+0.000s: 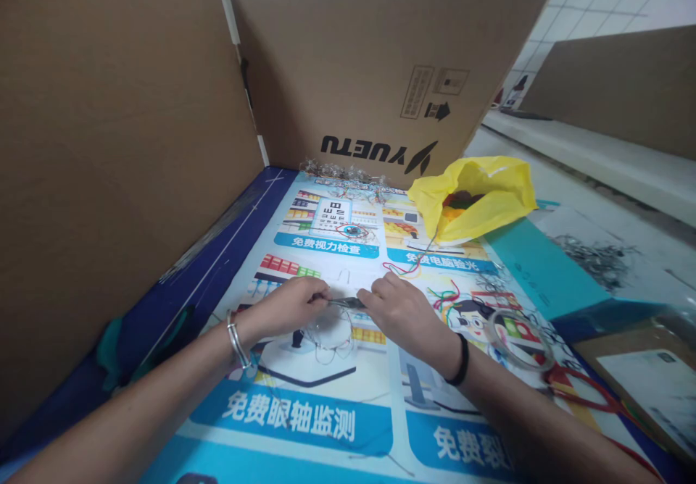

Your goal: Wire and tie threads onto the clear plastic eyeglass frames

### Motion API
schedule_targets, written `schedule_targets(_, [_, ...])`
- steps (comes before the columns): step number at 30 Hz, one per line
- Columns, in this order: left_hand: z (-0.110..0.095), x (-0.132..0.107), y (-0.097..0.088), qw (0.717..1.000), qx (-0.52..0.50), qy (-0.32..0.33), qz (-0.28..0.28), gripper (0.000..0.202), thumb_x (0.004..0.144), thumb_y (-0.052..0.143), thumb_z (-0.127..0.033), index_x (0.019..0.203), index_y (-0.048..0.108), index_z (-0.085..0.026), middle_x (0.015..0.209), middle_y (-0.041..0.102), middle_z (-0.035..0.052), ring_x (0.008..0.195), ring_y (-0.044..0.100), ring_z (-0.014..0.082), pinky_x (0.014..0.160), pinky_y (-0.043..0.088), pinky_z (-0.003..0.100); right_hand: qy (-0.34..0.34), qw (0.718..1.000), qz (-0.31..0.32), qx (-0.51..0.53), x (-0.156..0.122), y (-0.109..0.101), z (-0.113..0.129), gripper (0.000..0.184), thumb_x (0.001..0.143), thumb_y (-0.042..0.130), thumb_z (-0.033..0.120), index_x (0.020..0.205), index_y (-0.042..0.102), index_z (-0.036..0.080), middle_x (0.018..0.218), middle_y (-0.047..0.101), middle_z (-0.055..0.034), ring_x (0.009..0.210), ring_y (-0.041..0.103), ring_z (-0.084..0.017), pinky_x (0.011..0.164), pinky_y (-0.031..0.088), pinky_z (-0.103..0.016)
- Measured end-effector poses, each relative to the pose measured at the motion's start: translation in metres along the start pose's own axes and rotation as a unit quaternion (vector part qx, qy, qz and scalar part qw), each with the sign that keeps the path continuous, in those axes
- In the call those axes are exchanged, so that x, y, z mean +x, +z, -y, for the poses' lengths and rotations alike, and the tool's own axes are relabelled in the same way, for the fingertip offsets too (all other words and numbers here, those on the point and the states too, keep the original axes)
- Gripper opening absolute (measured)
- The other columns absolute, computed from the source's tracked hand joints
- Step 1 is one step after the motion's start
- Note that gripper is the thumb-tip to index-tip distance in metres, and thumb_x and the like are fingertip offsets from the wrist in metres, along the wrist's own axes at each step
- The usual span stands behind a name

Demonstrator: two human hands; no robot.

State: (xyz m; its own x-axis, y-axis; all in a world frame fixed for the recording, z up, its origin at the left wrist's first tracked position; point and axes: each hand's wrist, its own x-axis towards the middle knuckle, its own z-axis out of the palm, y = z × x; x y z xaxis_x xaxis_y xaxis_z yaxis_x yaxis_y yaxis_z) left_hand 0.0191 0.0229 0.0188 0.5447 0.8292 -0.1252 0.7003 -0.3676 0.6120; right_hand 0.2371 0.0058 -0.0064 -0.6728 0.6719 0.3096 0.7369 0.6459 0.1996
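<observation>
- Pinching at frame centre: one thin dark metal piece (pixel 348 301) is gripped between two hands, left hand (pixel 288 306) and right hand (pixel 399 314), fingers closed on it.
- One crumpled yellow plastic bag (pixel 478 198) is seen upper right.
- One clear tape roll (pixel 519 339), round, lies at right.

Small metal piece (pixel 348 301) between fingertips too small to identify; thin wire (pixel 331 339) below barely visible; forearms cut by bottom edge.

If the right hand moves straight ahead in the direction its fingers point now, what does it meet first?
The right hand points leftward at the left hand; both pinch a thin metal piece. It would likely meet the left hand's fingertips first, though depth is unclear.
</observation>
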Motion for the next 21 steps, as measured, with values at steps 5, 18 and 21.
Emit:
schedule_targets(5, [0.001,-0.001,0.001,0.999,0.030,0.021,-0.013,0.021,0.078,0.040,-0.017,0.075,0.061,-0.017,0.074,0.062,0.0024,0.068,0.052,0.0143,0.059,0.035,0.024,-0.002,0.999,0.003,0.040,0.001,-0.003,0.000,0.006,0.083,0.054,0.021,0.082,0.060,0.018,0.072,0.053,-0.0031,0.075,0.044,-0.016,0.071,0.035,-0.028])
schedule_targets(18, [0.005,0.000,0.004,0.999,0.020,0.028,-0.012,0.019,0.077,0.041,-0.015,0.073,0.059,-0.017,0.072,0.061,0.0013,0.067,0.052,0.0138,0.059,0.034,0.024,-0.030,0.999,-0.018,-0.037,0.001,-0.022,-0.005,0.013,0.086,0.046,0.013,0.089,0.058,0.016,0.078,0.053,-0.0055,0.080,0.043,-0.019,0.073,0.034,-0.032])
schedule_targets(21, [0.005,0.000,0.005,0.999,0.015,0.027,-0.019,0.020,0.076,0.041,-0.015,0.073,0.060,-0.017,0.072,0.062,0.0011,0.067,0.052,0.0139,0.059,0.034,0.024,-0.034,0.998,-0.029,-0.035,0.000,-0.020,-0.006,0.013,0.086,0.046,0.013,0.086,0.058,0.016,0.074,0.052,-0.0046,0.076,0.042,-0.018,0.072,0.035,-0.032])
